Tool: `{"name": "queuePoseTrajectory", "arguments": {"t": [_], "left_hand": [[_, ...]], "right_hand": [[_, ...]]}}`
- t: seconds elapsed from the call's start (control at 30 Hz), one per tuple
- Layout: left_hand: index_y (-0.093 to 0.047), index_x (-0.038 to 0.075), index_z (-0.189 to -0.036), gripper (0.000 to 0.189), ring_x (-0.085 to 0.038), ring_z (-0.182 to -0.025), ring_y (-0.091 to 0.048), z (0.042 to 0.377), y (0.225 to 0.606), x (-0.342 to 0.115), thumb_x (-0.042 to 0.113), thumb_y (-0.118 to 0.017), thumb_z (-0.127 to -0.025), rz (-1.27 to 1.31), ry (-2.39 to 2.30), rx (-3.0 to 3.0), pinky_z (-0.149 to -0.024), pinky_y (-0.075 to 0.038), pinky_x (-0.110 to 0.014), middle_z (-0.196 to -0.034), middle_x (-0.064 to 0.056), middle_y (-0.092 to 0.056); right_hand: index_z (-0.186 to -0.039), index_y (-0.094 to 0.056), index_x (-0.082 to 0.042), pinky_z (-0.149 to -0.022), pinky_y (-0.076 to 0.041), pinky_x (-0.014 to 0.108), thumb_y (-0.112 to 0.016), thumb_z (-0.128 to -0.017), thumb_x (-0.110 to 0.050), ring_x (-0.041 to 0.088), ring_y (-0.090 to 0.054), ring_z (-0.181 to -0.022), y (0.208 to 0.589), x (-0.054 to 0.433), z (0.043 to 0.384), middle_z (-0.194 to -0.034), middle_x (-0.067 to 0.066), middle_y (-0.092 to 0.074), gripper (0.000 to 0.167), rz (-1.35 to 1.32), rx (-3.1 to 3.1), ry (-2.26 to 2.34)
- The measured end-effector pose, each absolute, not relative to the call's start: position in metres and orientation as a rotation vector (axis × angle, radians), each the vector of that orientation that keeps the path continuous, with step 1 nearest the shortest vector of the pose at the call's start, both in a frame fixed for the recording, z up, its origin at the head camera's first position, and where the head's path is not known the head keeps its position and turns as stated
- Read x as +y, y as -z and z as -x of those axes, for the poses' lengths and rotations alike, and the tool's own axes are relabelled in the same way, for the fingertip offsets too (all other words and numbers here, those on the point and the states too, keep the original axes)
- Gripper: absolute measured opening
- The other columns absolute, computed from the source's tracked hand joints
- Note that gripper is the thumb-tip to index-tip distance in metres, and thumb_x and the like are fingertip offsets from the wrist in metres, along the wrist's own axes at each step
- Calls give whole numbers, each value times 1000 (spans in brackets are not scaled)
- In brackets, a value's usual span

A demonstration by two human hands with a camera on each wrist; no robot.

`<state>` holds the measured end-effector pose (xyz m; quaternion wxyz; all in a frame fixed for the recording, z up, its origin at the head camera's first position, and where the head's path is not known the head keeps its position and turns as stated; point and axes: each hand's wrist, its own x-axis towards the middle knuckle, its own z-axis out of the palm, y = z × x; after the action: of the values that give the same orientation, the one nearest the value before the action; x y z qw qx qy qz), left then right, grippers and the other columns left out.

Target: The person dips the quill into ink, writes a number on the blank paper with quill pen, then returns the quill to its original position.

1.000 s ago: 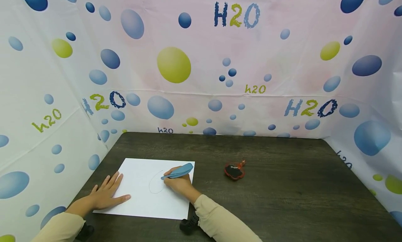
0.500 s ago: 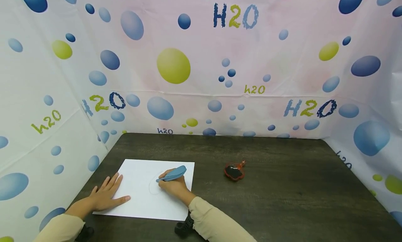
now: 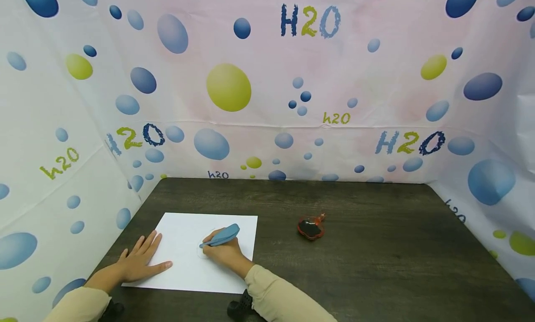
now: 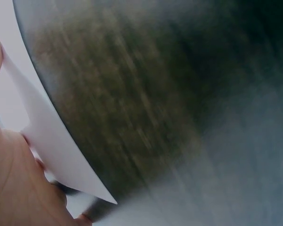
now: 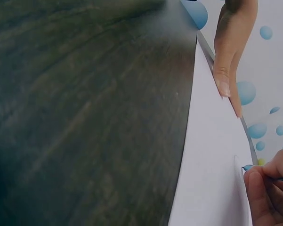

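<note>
as it slants, the blue pen (image 3: 225, 235) points leftward

Blues and lime on white, above dark wood grain.
My sleeves (image 3: 288, 294) plain cream-beige; the wrist mount (image 3: 240, 308) by my right cuff black. Pen (image 3: 221, 236) a flat mid-blue. Paper (image 3: 179, 233) plain white, bearing one thin curved line (image 3: 198, 252), too faint for me to name its hue. Tabletop (image 3: 376, 247) dark grey-brown, streaked with wood grain. Small trinket (image 3: 311, 228) red-orange at rim and tip, black in the middle. Backdrop (image 3: 267, 48) white, washed pinkish, scattered with shaded dots (image 3: 229, 87) in navy, pale blue and lime; lettering (image 3: 309, 21) "H2O" mixes navy, lime and light blue, smaller "h2o" mostly lime.
</note>
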<state>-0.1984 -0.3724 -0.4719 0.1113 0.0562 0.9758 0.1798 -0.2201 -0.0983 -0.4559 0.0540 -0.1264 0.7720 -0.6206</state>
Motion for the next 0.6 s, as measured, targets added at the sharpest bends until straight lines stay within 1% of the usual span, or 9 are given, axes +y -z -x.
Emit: {"name": "queuePoseTrajectory", "arguments": {"t": [0.1, 0.3, 0.6], "left_hand": [[-16, -4, -149, 103, -61, -135, -2, 197, 473, -372, 64, -58, -83, -172, -528, 2879, -90, 7, -83, -156, -29, -4], [-15, -4, -149, 103, -61, -135, -1, 197, 473, -373, 63, -58, -83, -180, -537, 2879, -90, 8, -83, -156, -29, -3], [-13, -3, -149, 104, -60, -136, 0, 198, 471, -373, 63, -58, -83, -174, -530, 2855, -90, 9, -82, -156, -29, -1]], "right_hand": [[-79, -72, -9, -62, -45, 19, -71, -73, -1, 1, -54, -64, 456, -100, 218, -73, -9, -67, 9, 401, 2323, 1884], [-80, -72, -6, -66, -47, 20, -72, -75, 0, 1, -56, -68, 452, -100, 214, -80, 1, -69, 8, 452, 2312, 1890], [-80, -71, -5, -65, -46, 19, -72, -75, 1, 1, -56, -67, 451, -100, 214, -81, 3, -69, 8, 441, 2288, 1919]]}}
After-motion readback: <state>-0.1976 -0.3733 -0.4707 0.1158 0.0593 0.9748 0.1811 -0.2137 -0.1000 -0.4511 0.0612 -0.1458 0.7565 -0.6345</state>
